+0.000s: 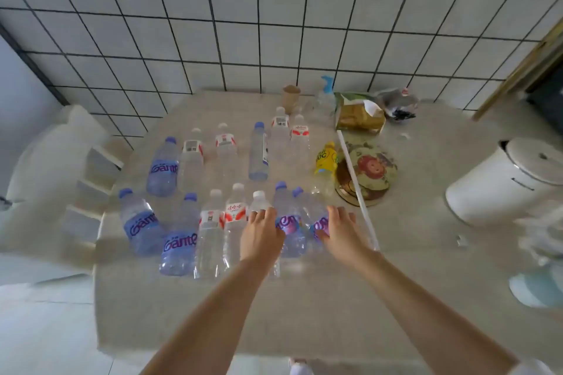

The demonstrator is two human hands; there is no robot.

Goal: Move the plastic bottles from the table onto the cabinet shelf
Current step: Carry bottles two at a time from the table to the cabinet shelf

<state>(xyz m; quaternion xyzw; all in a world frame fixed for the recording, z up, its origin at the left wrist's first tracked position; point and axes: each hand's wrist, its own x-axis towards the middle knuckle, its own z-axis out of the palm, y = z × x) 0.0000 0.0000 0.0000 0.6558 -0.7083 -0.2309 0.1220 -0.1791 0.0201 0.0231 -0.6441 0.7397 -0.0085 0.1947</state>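
Note:
Several plastic bottles stand in two rows on the beige table (304,307). My left hand (262,237) is closed over the shoulder of a clear white-capped bottle (259,196) in the front row, and it hides the bottle's body. My right hand (342,233) is beside the rightmost blue-capped bottle with a purple label (309,210). Its thumb touches the label and its fingers are spread, not wrapped around the bottle. Both bottles stand on the table. Another blue-capped bottle (285,207) stands between my hands. The cabinet shelf is not in view.
Behind my right hand lie a white stick (359,192), a patterned bowl (370,173) and a small yellow bottle (325,158). A paper cup (291,97), a snack bag (359,114) and a white lidded pot (505,183) stand further back and right. A tiled wall rises behind the table.

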